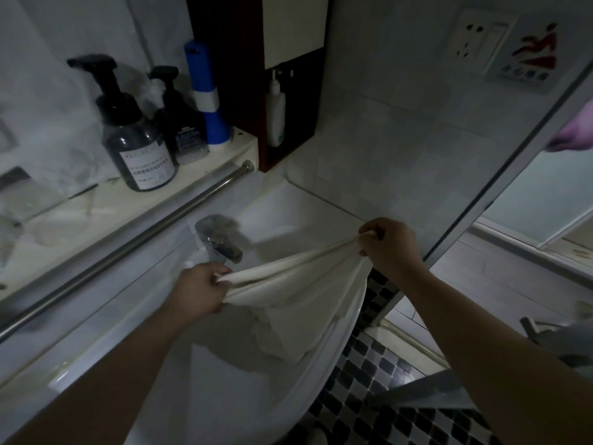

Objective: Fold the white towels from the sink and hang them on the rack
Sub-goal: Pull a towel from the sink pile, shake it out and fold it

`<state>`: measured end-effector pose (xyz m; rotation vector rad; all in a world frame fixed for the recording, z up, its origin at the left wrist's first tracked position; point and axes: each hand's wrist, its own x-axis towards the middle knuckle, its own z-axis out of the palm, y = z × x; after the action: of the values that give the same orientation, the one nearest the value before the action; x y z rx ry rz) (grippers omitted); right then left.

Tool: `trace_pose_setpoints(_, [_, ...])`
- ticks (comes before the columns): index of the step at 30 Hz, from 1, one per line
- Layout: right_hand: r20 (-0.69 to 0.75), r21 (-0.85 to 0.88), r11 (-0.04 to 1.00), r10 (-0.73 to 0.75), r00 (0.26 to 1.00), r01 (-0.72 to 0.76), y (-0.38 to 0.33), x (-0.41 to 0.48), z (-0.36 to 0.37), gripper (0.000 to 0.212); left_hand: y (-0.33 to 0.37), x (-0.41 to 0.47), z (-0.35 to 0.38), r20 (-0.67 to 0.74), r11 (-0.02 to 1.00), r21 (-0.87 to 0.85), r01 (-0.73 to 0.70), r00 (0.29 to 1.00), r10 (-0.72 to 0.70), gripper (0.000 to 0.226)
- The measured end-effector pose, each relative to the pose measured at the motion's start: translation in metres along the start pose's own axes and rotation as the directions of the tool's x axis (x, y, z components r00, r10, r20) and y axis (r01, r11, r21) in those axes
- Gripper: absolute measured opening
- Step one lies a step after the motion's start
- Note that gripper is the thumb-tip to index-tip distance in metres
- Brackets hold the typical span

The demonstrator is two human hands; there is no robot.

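A white towel (298, 293) hangs stretched between my two hands above the white sink (205, 380). My left hand (199, 292) grips one bunched end of it just in front of the chrome faucet (218, 237). My right hand (386, 244) pinches the other end, higher and to the right, near the wall. The towel's lower part sags in folds down into the basin. A long steel rack bar (128, 248) runs diagonally under the shelf, left of and behind my left hand.
On the shelf (96, 203) above the bar stand two dark pump bottles (134, 136), and a blue and white container (208, 97). A white bottle (276, 110) sits in a dark cabinet niche. A glass door frame (500, 155) slants at right over a chequered tile floor (385, 380).
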<state>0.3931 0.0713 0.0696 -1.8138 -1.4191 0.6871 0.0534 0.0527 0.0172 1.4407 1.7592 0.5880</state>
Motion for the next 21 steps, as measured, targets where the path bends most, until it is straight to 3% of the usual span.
trace_pose_setpoints(4, [-0.043,0.053,0.998,-0.029,0.999,0.031,-0.02,0.016,0.001,0.021,0.031,-0.009,-0.039,0.066,0.957,-0.264,0.116,0.993,-0.102,0.027])
trace_pose_setpoints(6, [-0.062,0.087,0.995,-0.043,0.997,0.048,-0.037,0.026,0.002,0.021,0.048,-0.011,-0.061,0.046,0.941,-0.314,0.124,0.992,-0.115,0.023])
trace_pose_setpoints(10, [-0.105,0.242,0.966,-0.066,0.992,0.09,-0.082,0.049,0.0,0.023,0.082,-0.014,-0.101,-0.105,0.883,-0.467,0.046,0.989,-0.107,0.02])
trace_pose_setpoints(13, [-0.212,0.247,0.947,-0.155,0.965,0.206,-0.12,0.063,-0.009,0.022,0.103,-0.018,-0.122,-0.194,0.796,-0.603,-0.05,0.977,-0.085,0.023])
trace_pose_setpoints(16, [-0.275,0.274,0.92,-0.206,0.939,0.281,-0.141,0.072,-0.015,0.025,0.105,-0.025,-0.131,-0.186,0.768,-0.63,-0.116,0.983,-0.005,0.02])
trace_pose_setpoints(18, [-0.278,0.286,0.92,-0.188,0.942,0.268,-0.143,0.079,-0.016,0.022,0.099,-0.028,-0.133,-0.038,0.721,-0.684,-0.11,0.993,0.115,0.019])
trace_pose_setpoints(19, [-0.268,0.298,0.921,-0.171,0.948,0.25,-0.141,0.082,-0.015,0.022,0.093,-0.03,-0.133,0.046,0.759,-0.639,-0.129,0.978,0.206,0.029])
trace_pose_setpoints(21, [-0.237,0.309,0.924,-0.154,0.959,0.224,-0.136,0.086,-0.012,0.021,0.076,-0.032,-0.129,0.101,0.901,-0.359,-0.242,0.95,0.295,0.045])
